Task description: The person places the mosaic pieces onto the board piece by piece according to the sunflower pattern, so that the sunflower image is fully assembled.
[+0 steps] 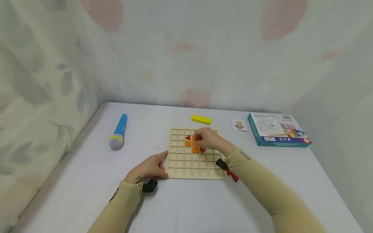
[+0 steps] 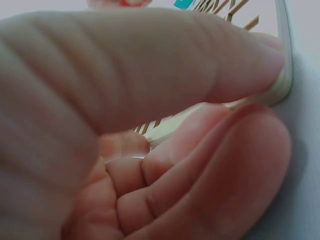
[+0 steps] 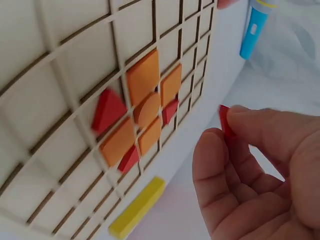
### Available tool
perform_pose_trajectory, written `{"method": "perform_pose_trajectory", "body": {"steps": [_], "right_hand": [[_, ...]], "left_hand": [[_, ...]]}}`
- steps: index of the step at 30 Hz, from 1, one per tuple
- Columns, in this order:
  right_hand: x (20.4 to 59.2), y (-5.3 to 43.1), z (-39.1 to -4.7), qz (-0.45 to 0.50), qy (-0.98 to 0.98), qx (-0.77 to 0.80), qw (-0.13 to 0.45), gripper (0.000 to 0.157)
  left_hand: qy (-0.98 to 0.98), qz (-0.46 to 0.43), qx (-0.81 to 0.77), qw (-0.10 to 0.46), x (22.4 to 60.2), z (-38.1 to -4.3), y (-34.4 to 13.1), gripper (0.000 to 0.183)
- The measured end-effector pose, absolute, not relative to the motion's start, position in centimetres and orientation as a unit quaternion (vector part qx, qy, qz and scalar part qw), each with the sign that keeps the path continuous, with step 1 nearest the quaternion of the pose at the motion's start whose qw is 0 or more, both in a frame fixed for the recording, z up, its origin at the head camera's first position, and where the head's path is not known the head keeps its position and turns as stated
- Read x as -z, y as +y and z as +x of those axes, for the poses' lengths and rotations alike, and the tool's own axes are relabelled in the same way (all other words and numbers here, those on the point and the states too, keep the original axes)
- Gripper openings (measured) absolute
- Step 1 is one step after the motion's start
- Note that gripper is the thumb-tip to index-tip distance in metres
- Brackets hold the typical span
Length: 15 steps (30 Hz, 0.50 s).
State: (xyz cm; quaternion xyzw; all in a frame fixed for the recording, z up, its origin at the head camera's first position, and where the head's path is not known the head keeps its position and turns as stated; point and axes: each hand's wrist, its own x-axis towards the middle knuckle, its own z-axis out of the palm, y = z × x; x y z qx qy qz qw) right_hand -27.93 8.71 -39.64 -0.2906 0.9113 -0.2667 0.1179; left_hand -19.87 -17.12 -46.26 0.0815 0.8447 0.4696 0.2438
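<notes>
A pale wooden grid board point(image 1: 184, 164) lies on the white table. My right hand point(image 1: 212, 139) is above its upper right part, pinching a small red triangular piece point(image 3: 224, 120) between thumb and fingertips. On the board, several orange square pieces point(image 3: 143, 77) surround an orange round piece point(image 3: 148, 111). Red triangles point(image 3: 110, 110) sit in cells diagonal to the round piece. At the board's left side, my left hand point(image 1: 150, 166) touches the edge, index finger stretched out and thumb at the near corner. The left wrist view shows its other fingers curled beneath the thumb point(image 2: 200, 60).
Behind the board lies a yellow bar point(image 1: 201, 119). A blue toy microphone point(image 1: 118, 132) is on the left. Further right are a small picture card point(image 1: 239, 124) and a printed box point(image 1: 278, 130). Loose red pieces point(image 1: 234, 176) lie by the board's near right corner, partly under the right forearm.
</notes>
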Motion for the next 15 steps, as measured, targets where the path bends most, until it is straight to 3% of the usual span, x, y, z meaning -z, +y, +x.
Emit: {"method": "perform_pose_trajectory", "body": {"steps": [15], "right_hand": [[41.2,4.9,-28.5,-0.293,0.911,0.194,0.214,0.015]], "left_hand": [[0.839,0.074,-0.478,0.249,46.2,-19.9,-16.9,0.103]]}}
